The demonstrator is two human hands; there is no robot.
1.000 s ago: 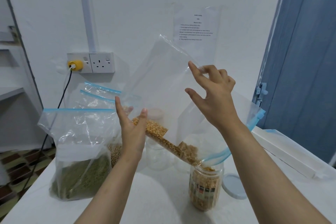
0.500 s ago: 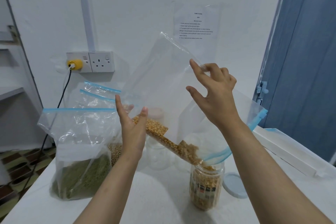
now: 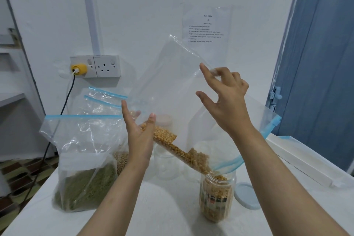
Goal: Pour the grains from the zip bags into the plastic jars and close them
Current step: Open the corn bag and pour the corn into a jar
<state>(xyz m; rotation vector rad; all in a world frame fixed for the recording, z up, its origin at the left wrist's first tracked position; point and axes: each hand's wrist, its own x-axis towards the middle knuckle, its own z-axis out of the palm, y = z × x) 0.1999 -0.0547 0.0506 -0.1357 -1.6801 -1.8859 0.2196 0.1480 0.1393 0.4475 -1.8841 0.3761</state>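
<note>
A clear zip bag with a blue zip is tilted, its open mouth over a plastic jar. Yellow grains run along the bag's lower edge into the jar, which is nearly full. My left hand cups the bag's lower left edge, fingers and thumb around it. My right hand pinches the bag's raised upper edge. The jar's pale blue lid lies on the table to its right.
A zip bag of green grains stands at the left, with more zip bags behind it. Empty clear jars stand behind the tilted bag. A long white box lies at the right. A wall socket with a black cable is behind.
The bag's grains have kept sliding toward the jar; the jar looks slightly fuller. Both hands hold almost the same places.
</note>
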